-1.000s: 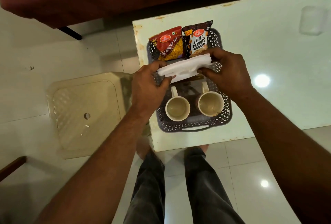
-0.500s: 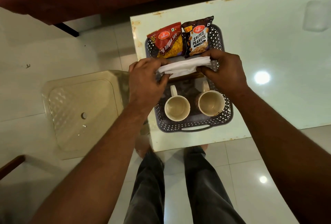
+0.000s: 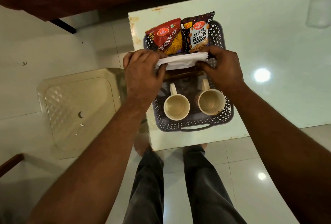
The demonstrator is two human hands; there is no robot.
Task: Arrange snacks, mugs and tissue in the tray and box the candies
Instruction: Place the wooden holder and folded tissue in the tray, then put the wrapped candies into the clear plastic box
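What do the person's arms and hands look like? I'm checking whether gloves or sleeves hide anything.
Both hands, left and right, are bare: no gloves, rings, watch or bands show. The forearms are uncovered as far as the frame shows, with no sleeve in view.

The counter is smooth, glossy glass, with rust-stained edges. The tray looks like dark perforated plastic, matt. The two mugs seem glazed ceramic, cream inside. Both snack packets are shiny printed foil-plastic. The tissue is soft white paper, matt. The floor is polished tile; the stool beside the counter's left edge is beige moulded plastic.
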